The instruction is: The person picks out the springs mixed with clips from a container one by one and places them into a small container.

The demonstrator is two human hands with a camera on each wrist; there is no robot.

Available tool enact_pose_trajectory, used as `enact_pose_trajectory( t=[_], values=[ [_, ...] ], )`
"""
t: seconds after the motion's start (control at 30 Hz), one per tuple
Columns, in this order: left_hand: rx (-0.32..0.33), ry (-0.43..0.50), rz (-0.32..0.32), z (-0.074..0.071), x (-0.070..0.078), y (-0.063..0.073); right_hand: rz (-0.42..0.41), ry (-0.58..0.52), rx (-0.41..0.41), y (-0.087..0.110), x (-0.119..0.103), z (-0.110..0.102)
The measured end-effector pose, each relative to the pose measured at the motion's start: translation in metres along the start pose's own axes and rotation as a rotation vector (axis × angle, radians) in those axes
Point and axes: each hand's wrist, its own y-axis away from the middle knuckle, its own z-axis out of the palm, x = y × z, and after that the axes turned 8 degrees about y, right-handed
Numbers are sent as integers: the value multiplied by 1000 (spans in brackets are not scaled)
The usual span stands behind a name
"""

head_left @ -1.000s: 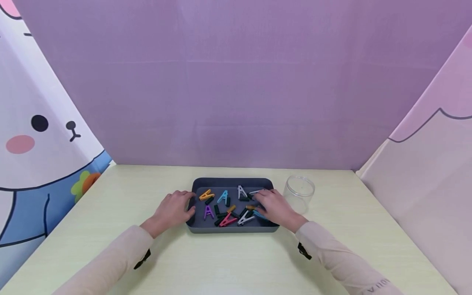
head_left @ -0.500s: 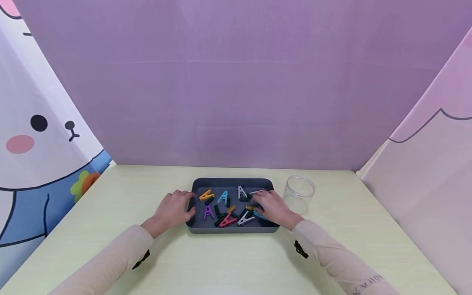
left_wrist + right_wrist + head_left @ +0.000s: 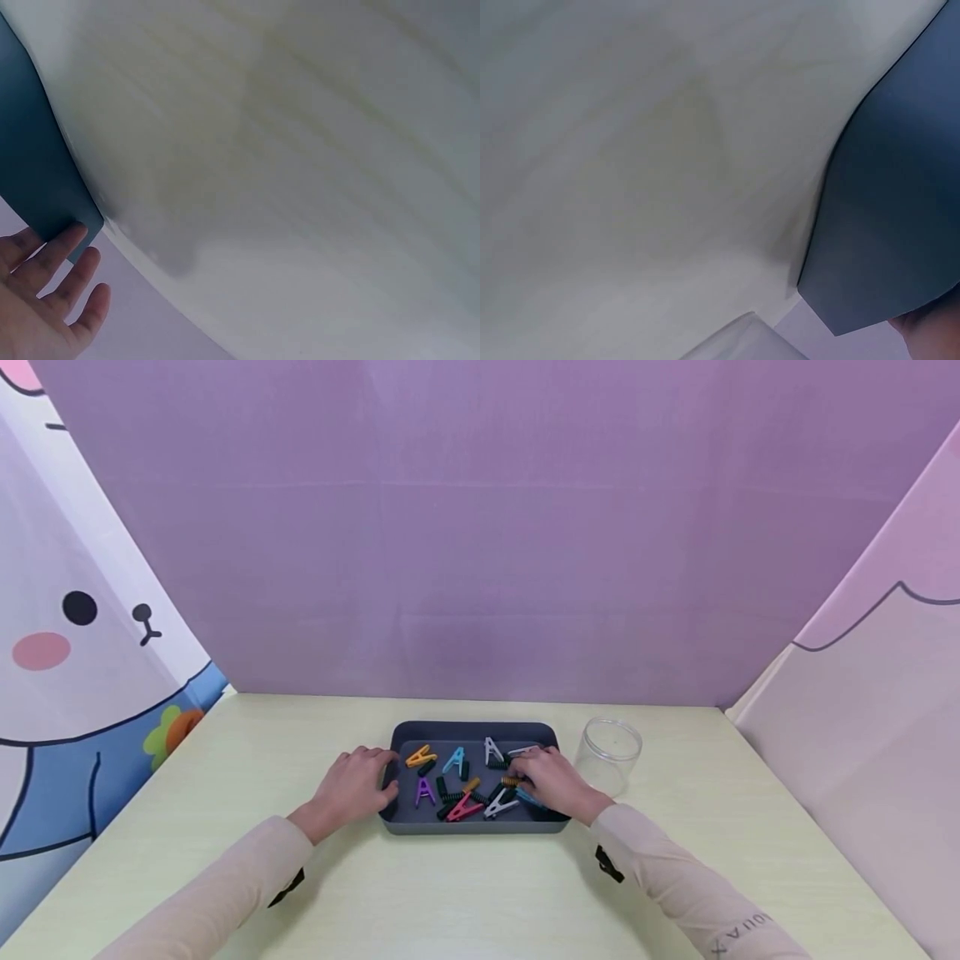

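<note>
A dark grey tray [image 3: 472, 828] lies on the table with several small clips and coil springs in it. Among the clips are an orange clip [image 3: 421, 757], a purple clip [image 3: 424, 792], a light blue clip [image 3: 453, 760], a red clip [image 3: 464, 809] and a grey clip [image 3: 500, 805]. At the tray's left end my left hand [image 3: 352, 789] rests with spread, relaxed fingers; the left wrist view has its fingertips [image 3: 75, 234] against the tray's outer wall. My right hand [image 3: 553, 781] reaches over the right end, fingers bent down among the pieces near a gold-coloured spring [image 3: 511, 782]. Its fingertips are hidden.
A clear round jar [image 3: 610, 756] without a lid stands just right of the tray, close to my right hand. Behind the pale table [image 3: 480, 893] hangs a purple cloth [image 3: 480, 527]. Printed cloths hang on both sides.
My right hand has shifted slightly left within the tray. The left hand and the tray have stayed where they were.
</note>
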Motion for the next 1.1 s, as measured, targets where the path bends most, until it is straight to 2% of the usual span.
enact_pose_trajectory(
  t=[0.37,0.67,1.1],
  values=[
    [18,8,10,0,0,0,18,-7,-34,-3,1,2],
    [24,13,11,1,-1,0,17,-63,-5,-3,1,1],
    [28,8,18,-1,-1,1,-4,-16,64,-3,8,-16]
  ],
)
